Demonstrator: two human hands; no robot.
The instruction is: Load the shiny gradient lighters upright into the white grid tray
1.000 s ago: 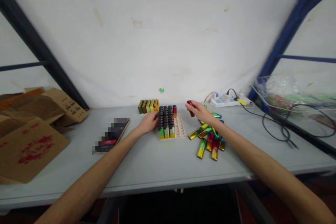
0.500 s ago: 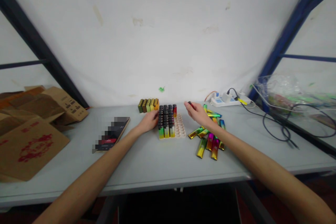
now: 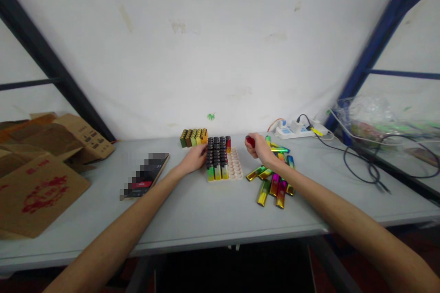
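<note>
Pale tray (image 3: 236, 168) part-full of upright lighters (image 3: 216, 159) — right hand (image 3: 261, 147) round red lighter (image 3: 250, 140), left hand (image 3: 195, 158) unclear

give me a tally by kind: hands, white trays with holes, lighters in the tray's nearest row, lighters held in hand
Hands, left hand and right hand: 2
White tray: 1
Nearest-row lighters: 3
Red lighter held in the right hand: 1
Total: 7

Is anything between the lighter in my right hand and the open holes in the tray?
Nothing visible stands between the red lighter in your right hand and the open holes in the tray. The loose lighters lie right of it, off that path; your left hand is at its left.
</note>
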